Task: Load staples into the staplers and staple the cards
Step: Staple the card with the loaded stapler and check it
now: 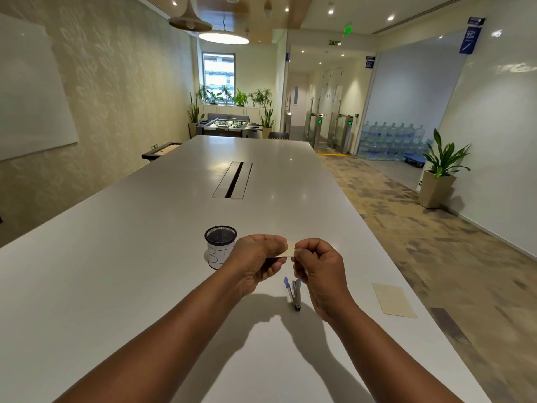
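My left hand (255, 261) and my right hand (318, 270) meet above the white table (145, 271), each pinching one side of a small beige card (290, 248) held between them. Only a sliver of the card shows between the fingers. Below the hands a blue and silver stapler (294, 293) lies on the table, partly hidden by my right hand. Whether it is open or loaded cannot be made out. A second beige card (393, 300) lies flat near the table's right edge.
A black mesh cup (220, 238) with a white paper label stands on the table just left of my left hand. A cable slot (232, 180) runs along the table's middle farther away. The right table edge is close to the flat card.
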A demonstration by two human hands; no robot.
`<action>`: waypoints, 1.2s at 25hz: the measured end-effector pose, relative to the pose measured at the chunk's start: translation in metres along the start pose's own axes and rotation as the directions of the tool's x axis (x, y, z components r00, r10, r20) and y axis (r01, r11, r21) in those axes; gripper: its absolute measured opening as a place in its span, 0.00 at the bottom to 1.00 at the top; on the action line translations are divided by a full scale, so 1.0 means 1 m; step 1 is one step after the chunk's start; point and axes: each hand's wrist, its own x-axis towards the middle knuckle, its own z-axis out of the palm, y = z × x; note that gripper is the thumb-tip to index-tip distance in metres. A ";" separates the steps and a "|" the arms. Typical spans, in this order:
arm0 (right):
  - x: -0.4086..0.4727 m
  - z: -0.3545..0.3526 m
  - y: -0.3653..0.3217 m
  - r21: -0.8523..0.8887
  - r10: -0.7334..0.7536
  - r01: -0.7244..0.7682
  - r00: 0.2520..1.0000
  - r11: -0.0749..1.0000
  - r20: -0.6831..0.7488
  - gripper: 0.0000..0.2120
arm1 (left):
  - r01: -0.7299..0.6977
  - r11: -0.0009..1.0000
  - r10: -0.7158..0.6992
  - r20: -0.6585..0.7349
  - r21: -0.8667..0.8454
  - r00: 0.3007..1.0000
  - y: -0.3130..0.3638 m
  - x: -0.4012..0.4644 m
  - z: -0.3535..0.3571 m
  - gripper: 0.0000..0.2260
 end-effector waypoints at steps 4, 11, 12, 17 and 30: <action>0.001 0.001 0.002 -0.007 -0.011 0.011 1.000 1.000 0.012 0.05 | 0.052 0.996 -0.055 -0.042 -0.072 0.998 -0.002 0.003 0.002 0.09; 0.004 0.000 0.004 0.048 0.014 -0.014 1.000 0.999 -0.002 0.07 | 0.038 0.998 -0.036 0.038 -0.042 0.999 -0.005 0.007 -0.004 0.09; 0.004 0.000 0.004 0.042 0.016 -0.016 1.000 0.999 0.000 0.07 | 0.040 0.998 -0.039 0.019 -0.047 0.999 -0.006 0.008 -0.004 0.07; 0.005 0.000 0.007 0.022 0.016 -0.016 1.000 1.000 0.011 0.07 | 0.037 0.996 -0.038 -0.009 -0.086 0.999 -0.009 0.013 -0.006 0.06; 0.029 -0.008 0.028 -0.283 0.109 -0.126 0.991 0.951 -0.075 0.04 | -0.113 0.989 0.118 -0.039 0.098 0.992 -0.032 0.037 -0.037 0.19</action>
